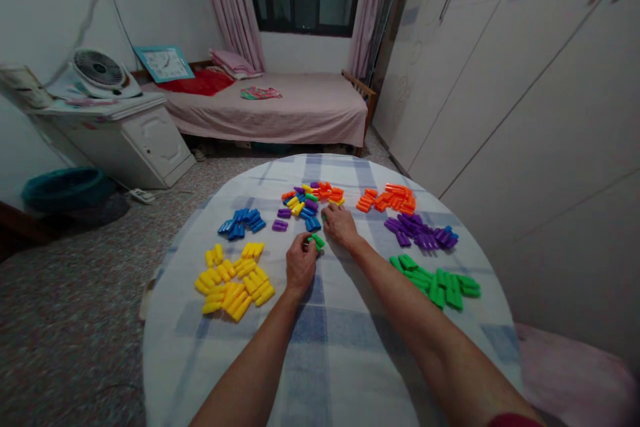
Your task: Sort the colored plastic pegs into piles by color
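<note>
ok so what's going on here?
A person is working bare-handed at a round table covered in a checked cloth. The left hand grips green plastic pieces just below a mixed heap of coloured pieces, and the right hand rests at the heap's edge. Single-colour groups lie around them: yellow pieces, blue pieces, orange pieces, purple pieces and a green group.

Nothing legible, no labels, no numbers — teal-framed board (too small to read)
</note>
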### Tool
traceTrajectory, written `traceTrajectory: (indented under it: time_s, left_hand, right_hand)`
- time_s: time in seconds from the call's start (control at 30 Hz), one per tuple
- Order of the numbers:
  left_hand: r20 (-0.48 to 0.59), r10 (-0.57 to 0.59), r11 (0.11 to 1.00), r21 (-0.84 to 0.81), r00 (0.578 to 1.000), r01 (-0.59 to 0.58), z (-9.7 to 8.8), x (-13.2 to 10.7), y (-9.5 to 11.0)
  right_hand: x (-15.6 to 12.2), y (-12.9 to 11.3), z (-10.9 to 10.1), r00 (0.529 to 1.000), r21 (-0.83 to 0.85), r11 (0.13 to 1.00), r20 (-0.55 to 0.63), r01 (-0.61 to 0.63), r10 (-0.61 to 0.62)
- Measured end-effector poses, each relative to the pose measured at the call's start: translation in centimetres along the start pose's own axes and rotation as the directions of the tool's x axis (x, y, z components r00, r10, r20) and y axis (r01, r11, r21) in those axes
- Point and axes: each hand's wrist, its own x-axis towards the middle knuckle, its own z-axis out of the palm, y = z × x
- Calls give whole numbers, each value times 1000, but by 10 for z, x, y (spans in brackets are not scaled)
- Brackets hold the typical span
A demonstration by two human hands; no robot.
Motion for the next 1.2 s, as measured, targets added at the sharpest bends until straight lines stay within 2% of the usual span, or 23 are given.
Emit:
traceTrajectory:
  time_s: [0.1, 0.23, 0.33, 0.4, 0.5, 0.67, 0.77, 0.87, 1.0, 1.1, 1.2]
  left_hand:
    - [-12, 25, 997, 75, 1000, -24, 0, 2, -3]
    - [-21, 123, 978, 173, 992, -117, 0, 4, -6]
    - [69, 174, 974, 137, 982, -182, 0, 1, -3]
    - [152, 184, 977, 76, 971, -197, -1, -3, 3]
    - [210, 158, 983, 58, 965, -174, -2, -8, 9]
    - [126, 50, 999, -6, 991, -49, -2, -7, 6]
    - [118, 49, 999, -7, 992, -49, 1, -5, 2]
    - [61, 59, 998, 8, 996, -60, 2, -3, 1]
    - [-99, 43, 999, 22, 994, -41, 0, -1, -1]
    - [-109, 61, 998, 29, 992, -58, -2, 0, -4]
    - [-100, 68, 997, 40, 993, -64, -1, 2, -7]
  right_hand:
    - [-25, -1, -1, 999, 37, 998, -24, -41, 42]
    - [-64, -8, 4, 995, 246, 967, -58, -65, 82]
    - [-84, -20, 9, 991, 400, 916, -121, 1, 52]
    - [-92, -28, 9, 986, 444, 895, -163, 45, 31]
    - [-101, -33, 6, 984, 387, 922, -172, 25, 46]
    - [-126, -14, -3, 993, 92, 996, -111, -21, 31]
    - [-140, 1, -8, 988, 81, 995, -134, -60, 71]
    - [-139, 5, -9, 983, 181, 983, -171, -31, 62]
    - [-119, -11, -3, 991, 209, 974, -119, 87, -63]
    - [-106, -22, -1, 986, 159, 978, -121, 132, -114]
    - [-108, -20, -3, 988, 85, 992, -127, 96, -85]
